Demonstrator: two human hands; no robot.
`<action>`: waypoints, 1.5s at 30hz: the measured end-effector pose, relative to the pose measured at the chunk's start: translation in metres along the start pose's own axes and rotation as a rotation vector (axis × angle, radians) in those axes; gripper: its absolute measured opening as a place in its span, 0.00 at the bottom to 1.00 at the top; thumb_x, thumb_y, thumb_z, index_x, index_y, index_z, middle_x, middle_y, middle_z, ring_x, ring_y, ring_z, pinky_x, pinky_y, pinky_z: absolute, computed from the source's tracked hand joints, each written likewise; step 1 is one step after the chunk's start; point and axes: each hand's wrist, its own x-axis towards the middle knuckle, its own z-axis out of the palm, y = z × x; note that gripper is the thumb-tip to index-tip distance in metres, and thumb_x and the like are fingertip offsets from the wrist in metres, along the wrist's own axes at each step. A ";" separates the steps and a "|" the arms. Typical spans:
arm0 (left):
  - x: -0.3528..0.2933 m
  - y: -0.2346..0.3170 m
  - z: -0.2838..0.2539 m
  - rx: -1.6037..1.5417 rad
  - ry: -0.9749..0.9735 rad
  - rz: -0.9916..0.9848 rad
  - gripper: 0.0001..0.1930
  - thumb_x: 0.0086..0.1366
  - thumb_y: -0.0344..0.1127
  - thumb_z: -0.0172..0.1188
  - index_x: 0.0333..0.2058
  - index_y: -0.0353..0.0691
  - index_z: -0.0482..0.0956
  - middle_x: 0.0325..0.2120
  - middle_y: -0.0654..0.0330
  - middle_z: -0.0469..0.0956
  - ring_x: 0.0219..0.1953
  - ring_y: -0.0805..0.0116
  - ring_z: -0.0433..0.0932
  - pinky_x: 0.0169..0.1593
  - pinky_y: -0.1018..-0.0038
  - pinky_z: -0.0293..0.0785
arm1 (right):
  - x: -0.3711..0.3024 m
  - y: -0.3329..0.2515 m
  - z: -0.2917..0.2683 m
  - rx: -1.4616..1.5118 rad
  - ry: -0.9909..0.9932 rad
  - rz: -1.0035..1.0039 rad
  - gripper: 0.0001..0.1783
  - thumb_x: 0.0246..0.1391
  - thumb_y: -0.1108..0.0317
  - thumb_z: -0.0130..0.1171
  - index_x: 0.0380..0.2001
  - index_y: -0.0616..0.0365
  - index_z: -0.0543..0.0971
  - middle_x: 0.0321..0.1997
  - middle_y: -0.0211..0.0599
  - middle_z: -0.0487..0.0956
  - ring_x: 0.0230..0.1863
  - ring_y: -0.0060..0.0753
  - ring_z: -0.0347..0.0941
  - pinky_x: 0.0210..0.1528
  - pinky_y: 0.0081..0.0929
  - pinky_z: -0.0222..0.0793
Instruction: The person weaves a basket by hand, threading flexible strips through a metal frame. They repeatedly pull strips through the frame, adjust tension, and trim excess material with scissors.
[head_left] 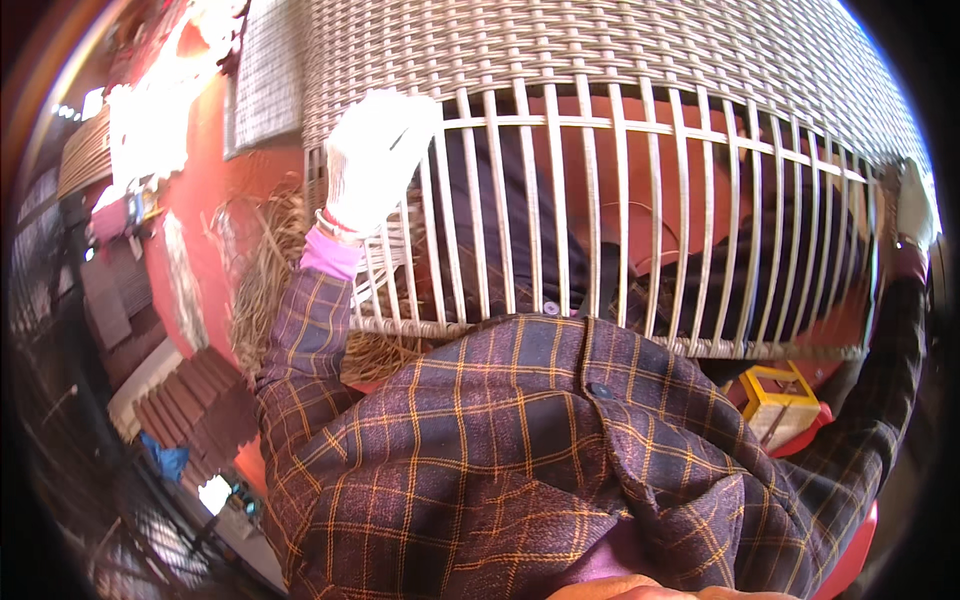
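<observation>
In front of me stands a pale wicker panel (600, 45), tightly woven in its far part and bare upright strands (590, 210) in its near part. A loose cross strand (640, 127) runs through the uprights just below the weave. My left hand (378, 155), in a white knitted glove, is closed around the left end of this strand, beside the weave's lower edge. Far to the right, my right hand (915, 205), also gloved, lies against the panel's right side rail; its fingers are mostly hidden there. Between the uprights my dark trousers show.
Dry straw-coloured strands (270, 250) lie heaped on the red floor (205, 170) at left. A yellow-and-white box (778, 400) sits below the panel's near right rail (780, 351). Farther left are stacked brown slatted pieces (200, 405) and another woven panel (268, 75).
</observation>
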 end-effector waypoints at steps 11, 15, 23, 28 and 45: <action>0.016 0.030 0.018 0.262 -0.121 0.205 0.09 0.68 0.33 0.65 0.45 0.42 0.86 0.43 0.58 0.85 0.44 0.56 0.84 0.49 0.62 0.81 | -0.225 -0.399 -0.051 0.199 -0.051 -0.808 0.19 0.68 0.72 0.58 0.60 0.57 0.80 0.56 0.39 0.84 0.51 0.42 0.84 0.53 0.31 0.81; 0.014 0.033 0.029 0.473 -0.082 0.259 0.11 0.67 0.31 0.61 0.47 0.41 0.84 0.32 0.56 0.80 0.35 0.57 0.82 0.39 0.62 0.79 | -0.229 -0.424 -0.047 0.070 -0.005 -0.860 0.18 0.65 0.75 0.58 0.57 0.58 0.81 0.49 0.39 0.84 0.44 0.42 0.85 0.45 0.32 0.82; 0.032 0.009 0.032 0.262 -0.163 0.436 0.13 0.66 0.29 0.62 0.49 0.39 0.85 0.41 0.54 0.85 0.41 0.54 0.85 0.43 0.63 0.82 | -0.217 -0.399 -0.022 0.381 -0.131 -0.800 0.22 0.69 0.73 0.54 0.64 0.55 0.78 0.50 0.48 0.87 0.49 0.48 0.86 0.52 0.36 0.82; 0.046 -0.003 0.031 0.181 -0.316 0.416 0.07 0.66 0.30 0.63 0.41 0.41 0.85 0.37 0.59 0.84 0.39 0.55 0.85 0.44 0.63 0.82 | -0.200 -0.406 -0.043 0.505 -0.432 -0.589 0.17 0.67 0.72 0.51 0.55 0.57 0.83 0.39 0.44 0.86 0.36 0.38 0.85 0.44 0.32 0.80; 0.087 0.072 0.089 0.347 -0.233 0.297 0.07 0.64 0.35 0.64 0.41 0.47 0.87 0.40 0.62 0.85 0.43 0.60 0.84 0.44 0.63 0.81 | -0.181 -0.418 -0.039 0.653 -0.572 -0.477 0.18 0.66 0.72 0.49 0.52 0.61 0.84 0.35 0.33 0.85 0.27 0.19 0.76 0.33 0.22 0.75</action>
